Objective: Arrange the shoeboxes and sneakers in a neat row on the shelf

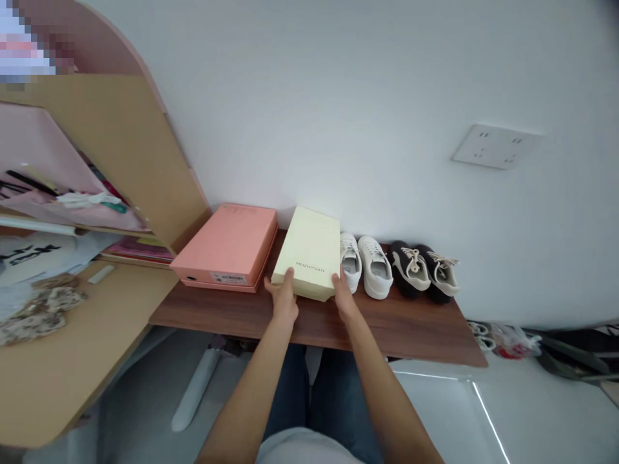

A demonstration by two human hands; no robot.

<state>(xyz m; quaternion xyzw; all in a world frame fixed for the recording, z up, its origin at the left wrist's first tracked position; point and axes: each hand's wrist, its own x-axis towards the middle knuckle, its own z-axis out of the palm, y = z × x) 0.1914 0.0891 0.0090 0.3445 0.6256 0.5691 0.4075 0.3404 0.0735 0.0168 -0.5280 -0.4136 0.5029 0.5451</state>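
The person stands at a dark brown table [411,328] set against the white wall, both bare arms stretched forward. Between the two hands is a pale yellow box [309,248] with small lettering on its lid, lying lengthwise with its far end toward the wall. The left hand [283,299] grips the near left corner, thumb laid on top of the lid and fingers curled out of sight beneath. The right hand [344,295] clasps the near right corner, pressed against the side of the box. Whether the near end rests on the wood or is raised a little, I cannot tell. Just to the left of it lies a pink box [227,243], flat on the table and close alongside. Just to the right stands a pair of white sneakers [365,264], toes toward the wall, and beside them a pair of black sneakers [425,270] with pale laces. Farther left, a lighter table [72,361] carries a crumpled floral cloth [39,309] and papers.
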